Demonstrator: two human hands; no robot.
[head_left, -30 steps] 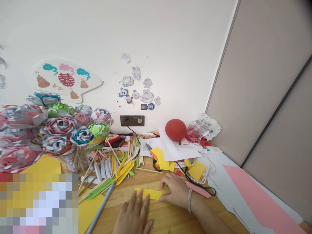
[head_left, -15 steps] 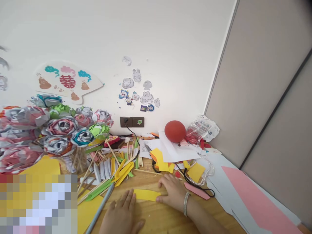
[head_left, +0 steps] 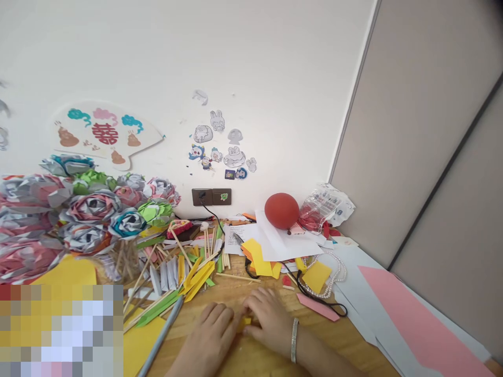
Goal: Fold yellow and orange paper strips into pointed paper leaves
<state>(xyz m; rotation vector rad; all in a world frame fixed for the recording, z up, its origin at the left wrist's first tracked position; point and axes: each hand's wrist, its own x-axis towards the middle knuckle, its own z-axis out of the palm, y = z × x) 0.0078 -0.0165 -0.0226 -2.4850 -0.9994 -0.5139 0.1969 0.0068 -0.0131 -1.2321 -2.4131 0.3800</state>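
Note:
A yellow paper strip (head_left: 247,321) lies low over the wooden table, mostly covered by my hands, so only a small piece shows between them. My left hand (head_left: 212,332) has its fingers bent and pressed together at the strip's left part. From the other side, my right hand (head_left: 271,320), with a silvery bracelet on its wrist, pinches the strip, thumb and forefinger closed around it. The fingertips of both hands nearly meet. Whether the strip is folded there is hidden.
Paper flowers (head_left: 92,207) crowd the left. Wooden sticks (head_left: 214,243) and folded paper pieces clutter the middle. A red balloon (head_left: 282,210) rests on white sheets at the back. To the right are a pearl string (head_left: 341,269), a black cord (head_left: 326,302) and large pink paper (head_left: 408,319).
My left hand has gone from lying flat to curled and shifted right. The right hand has closed in beside it. The strip, before stretched out in sight, is now mostly covered.

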